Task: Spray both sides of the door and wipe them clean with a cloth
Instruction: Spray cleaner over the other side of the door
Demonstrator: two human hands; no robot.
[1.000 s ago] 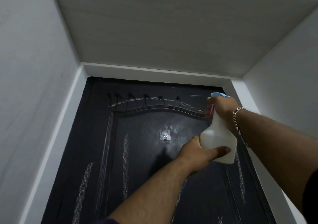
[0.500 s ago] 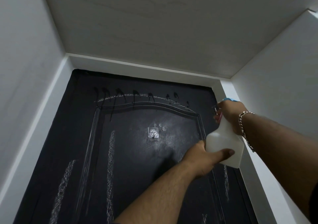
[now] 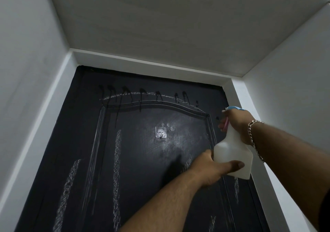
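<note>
A black panelled door (image 3: 135,160) fills the lower middle, with whitish chalky streaks and dark wet drips running down from near its top. A white spray bottle (image 3: 232,153) with a blue top and pink trigger is held up near the door's upper right. My right hand (image 3: 235,123) grips the bottle's neck with fingers on the trigger. My left hand (image 3: 214,167) holds the bottle's base from below, thumb across its front. No cloth is in view.
A clear adhesive hook (image 3: 161,132) sticks to the door's upper panel. A white door frame (image 3: 148,63) borders the door, with grey walls close on both sides and the ceiling above. A chain bracelet (image 3: 252,135) hangs on my right wrist.
The bottle and both hands have moved right along the top of the door. More dark drips now show near the door's upper right.
</note>
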